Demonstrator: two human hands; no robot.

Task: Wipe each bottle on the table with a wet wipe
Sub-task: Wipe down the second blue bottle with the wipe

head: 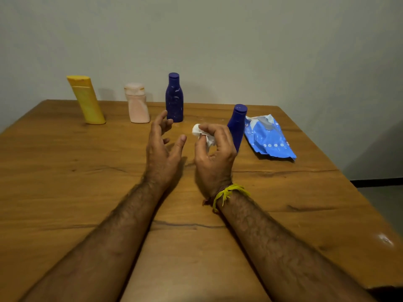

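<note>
Along the far side of the wooden table (pixel 65 171) stand a yellow bottle (pixel 87 101), a pale pink bottle (pixel 137 105) and a dark blue bottle (pixel 174 99). A second blue bottle (pixel 237 125) stands further right, partly hidden behind my right hand (pixel 214 155). That hand pinches a crumpled white wet wipe (pixel 201 132) between thumb and fingers, above the table's middle. My left hand (pixel 161 149) hovers beside it with fingers spread and holds nothing; its fingertips lie just in front of the dark blue bottle.
A blue wet-wipe packet (pixel 268 138) lies flat to the right of the second blue bottle, its flap open. A plain wall rises behind the table. The table's right edge drops to a dark floor (pixel 383 192).
</note>
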